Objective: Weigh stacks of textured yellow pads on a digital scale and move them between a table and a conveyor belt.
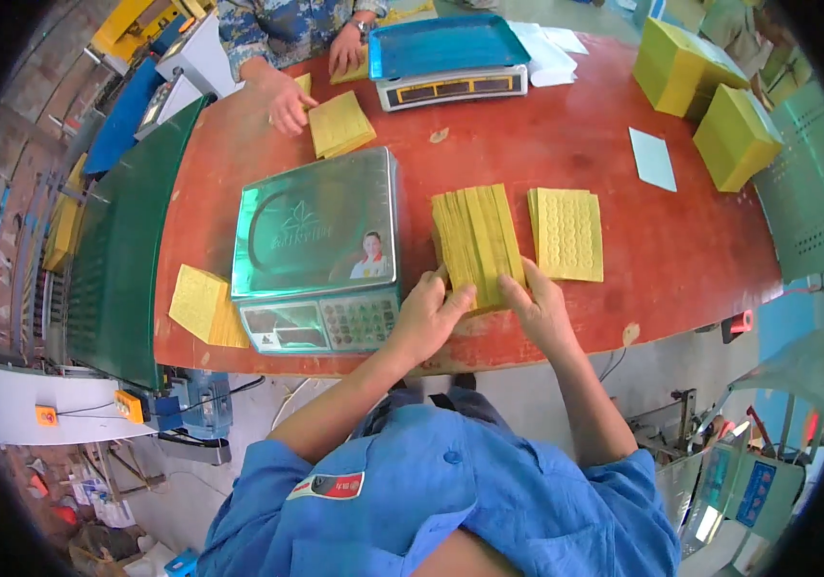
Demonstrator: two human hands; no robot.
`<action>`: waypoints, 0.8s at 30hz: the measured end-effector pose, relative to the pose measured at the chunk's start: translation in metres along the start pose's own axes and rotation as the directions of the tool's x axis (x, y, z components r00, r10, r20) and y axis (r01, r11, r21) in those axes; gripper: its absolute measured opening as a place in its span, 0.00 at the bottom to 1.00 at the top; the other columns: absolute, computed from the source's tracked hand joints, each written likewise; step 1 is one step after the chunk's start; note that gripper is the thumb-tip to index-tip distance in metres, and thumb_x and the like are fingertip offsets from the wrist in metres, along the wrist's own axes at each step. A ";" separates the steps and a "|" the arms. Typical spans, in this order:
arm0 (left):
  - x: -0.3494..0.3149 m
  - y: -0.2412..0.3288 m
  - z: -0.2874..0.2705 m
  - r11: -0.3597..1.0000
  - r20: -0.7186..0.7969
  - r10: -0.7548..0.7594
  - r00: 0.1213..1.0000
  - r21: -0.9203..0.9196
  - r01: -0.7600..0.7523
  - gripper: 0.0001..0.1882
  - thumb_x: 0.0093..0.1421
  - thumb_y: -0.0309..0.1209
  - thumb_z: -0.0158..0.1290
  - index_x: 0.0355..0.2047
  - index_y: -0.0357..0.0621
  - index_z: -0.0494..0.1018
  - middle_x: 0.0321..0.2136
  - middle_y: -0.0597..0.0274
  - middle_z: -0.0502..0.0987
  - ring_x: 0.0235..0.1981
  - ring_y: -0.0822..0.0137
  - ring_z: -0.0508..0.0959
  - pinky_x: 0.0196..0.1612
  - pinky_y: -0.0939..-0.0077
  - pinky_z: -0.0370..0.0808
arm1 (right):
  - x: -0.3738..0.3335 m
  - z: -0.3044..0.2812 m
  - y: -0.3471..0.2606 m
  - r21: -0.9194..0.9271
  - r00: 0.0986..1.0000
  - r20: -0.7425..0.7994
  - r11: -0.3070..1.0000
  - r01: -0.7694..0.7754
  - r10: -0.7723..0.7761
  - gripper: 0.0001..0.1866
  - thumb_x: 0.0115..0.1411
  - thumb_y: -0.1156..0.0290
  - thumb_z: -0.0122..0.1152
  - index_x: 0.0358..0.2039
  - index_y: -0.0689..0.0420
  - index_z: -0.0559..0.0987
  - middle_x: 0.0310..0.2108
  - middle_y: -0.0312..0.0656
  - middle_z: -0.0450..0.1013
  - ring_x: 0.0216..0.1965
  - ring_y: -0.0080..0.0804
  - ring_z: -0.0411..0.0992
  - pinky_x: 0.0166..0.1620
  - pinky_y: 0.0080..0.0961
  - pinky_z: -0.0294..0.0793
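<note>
Between my two hands a thick stack of yellow paper sheets (pixel 477 240) stands on edge on the red table, its layered edges facing up. My left hand (pixel 431 313) is closed round its near left corner, thumb on the near end. At the near right corner my right hand (pixel 535 300) presses in the same way. Just right of it lies a flatter pile of yellow sheets (pixel 568 236) with embossed round patterns. Left of my left hand stands a digital scale (pixel 316 226) with a shiny metal pan and a keypad on the near side.
Another yellow stack (pixel 205 306) leans by the scale's left side. Across the table (pixel 450 154), a co-worker's hand (pixel 289 104) rests near a yellow pile (pixel 341 125). A second scale with a blue tray (pixel 445 48) stands beyond. Yellow bundles (pixel 737 137) and a white card (pixel 652 160) lie right.
</note>
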State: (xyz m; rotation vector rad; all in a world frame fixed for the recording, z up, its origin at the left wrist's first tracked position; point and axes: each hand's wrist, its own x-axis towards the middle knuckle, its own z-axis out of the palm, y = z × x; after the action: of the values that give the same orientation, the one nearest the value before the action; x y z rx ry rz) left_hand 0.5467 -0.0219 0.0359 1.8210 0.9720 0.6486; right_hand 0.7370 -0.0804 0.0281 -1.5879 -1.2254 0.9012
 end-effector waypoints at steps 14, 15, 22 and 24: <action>0.046 0.041 -0.007 0.640 -0.083 0.504 0.860 0.704 -0.307 0.16 0.56 0.31 0.55 0.44 0.37 0.77 0.33 0.55 0.72 0.37 0.54 0.73 0.39 0.59 0.69 | 0.033 0.034 0.057 0.905 0.927 0.328 0.222 -0.363 0.180 0.21 0.69 0.59 0.47 0.57 0.55 0.70 0.50 0.43 0.72 0.48 0.33 0.72 0.46 0.34 0.75; 0.048 0.035 -0.003 0.600 -0.104 0.533 0.839 0.746 -0.289 0.14 0.56 0.31 0.54 0.41 0.37 0.77 0.33 0.55 0.72 0.37 0.54 0.73 0.39 0.58 0.69 | 0.036 0.044 0.057 0.919 0.926 0.300 0.192 -0.345 0.228 0.20 0.69 0.59 0.47 0.57 0.55 0.69 0.52 0.44 0.71 0.49 0.35 0.71 0.48 0.37 0.75; 0.031 0.019 0.023 0.777 -0.059 0.473 0.879 0.498 -0.385 0.15 0.53 0.31 0.56 0.38 0.35 0.75 0.39 0.52 0.73 0.42 0.51 0.73 0.46 0.57 0.70 | -0.005 -0.005 0.049 0.575 0.926 0.016 0.754 -0.318 0.378 0.27 0.67 0.51 0.52 0.57 0.58 0.70 0.49 0.41 0.72 0.47 0.32 0.73 0.46 0.31 0.76; 0.014 0.018 0.011 0.790 -0.122 0.484 0.867 0.488 -0.372 0.17 0.53 0.31 0.57 0.42 0.34 0.74 0.44 0.51 0.73 0.45 0.50 0.74 0.49 0.56 0.71 | -0.026 -0.007 0.033 0.509 0.892 -0.110 0.795 -0.329 0.439 0.20 0.70 0.61 0.48 0.55 0.60 0.72 0.38 0.40 0.74 0.33 0.28 0.75 0.37 0.22 0.75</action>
State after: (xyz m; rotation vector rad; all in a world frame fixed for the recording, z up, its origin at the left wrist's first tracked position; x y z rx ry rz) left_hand 0.5691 -0.0205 0.0477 2.4666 0.9148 1.0100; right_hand 0.7470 -0.1099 -0.0001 -1.4938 -0.4589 1.1436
